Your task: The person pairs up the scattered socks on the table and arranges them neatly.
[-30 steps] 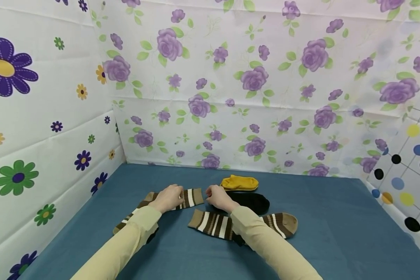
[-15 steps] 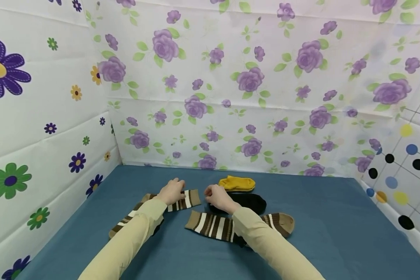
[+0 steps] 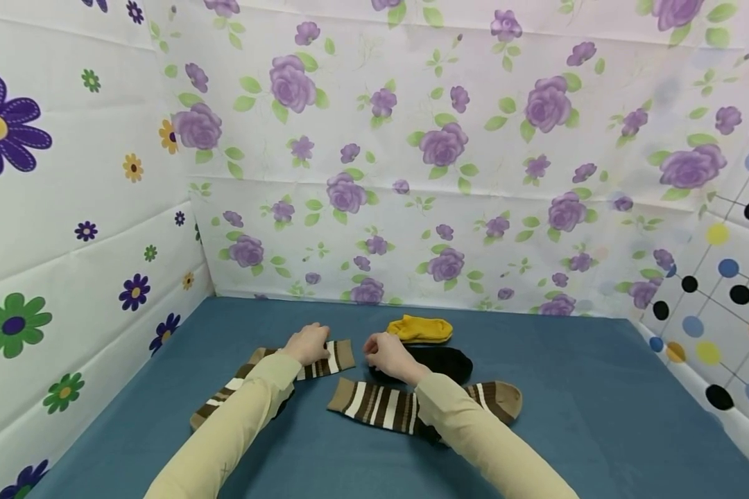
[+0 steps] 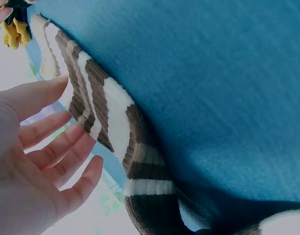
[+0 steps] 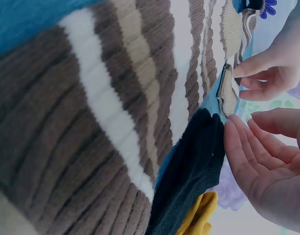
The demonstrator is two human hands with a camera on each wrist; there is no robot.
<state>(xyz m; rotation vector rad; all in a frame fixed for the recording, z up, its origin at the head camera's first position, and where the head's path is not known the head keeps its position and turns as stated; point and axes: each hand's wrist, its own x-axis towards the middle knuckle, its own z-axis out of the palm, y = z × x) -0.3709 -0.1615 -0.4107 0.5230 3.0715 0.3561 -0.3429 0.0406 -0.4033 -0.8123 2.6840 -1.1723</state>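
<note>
A brown, tan and white striped sock point(image 3: 338, 357) lies bent at the left of the cloth. My left hand point(image 3: 308, 344) is at its cuff part. In the left wrist view, the thumb and relaxed fingers point(image 4: 47, 147) touch or nearly touch the sock's edge without pinching it. My right hand point(image 3: 390, 355) hovers by the left end of a black sock point(image 3: 443, 363), its fingers point(image 5: 238, 147) loosely bent with nothing between them. Below my right forearm lies a second striped sock point(image 3: 374, 405), its middle hidden by the sleeve.
A yellow pair of socks point(image 3: 419, 329) lies behind the black sock. Something black point(image 3: 427, 431) shows beneath the right sleeve. The blue cloth point(image 3: 574, 416) covers the table, and flower-printed sheets point(image 3: 412, 229) stand at the back and left.
My left hand has shifted slightly away from me over the striped sock, and its fingers have loosened. My right hand stays nearly still. The head view has turned a little to the right.
</note>
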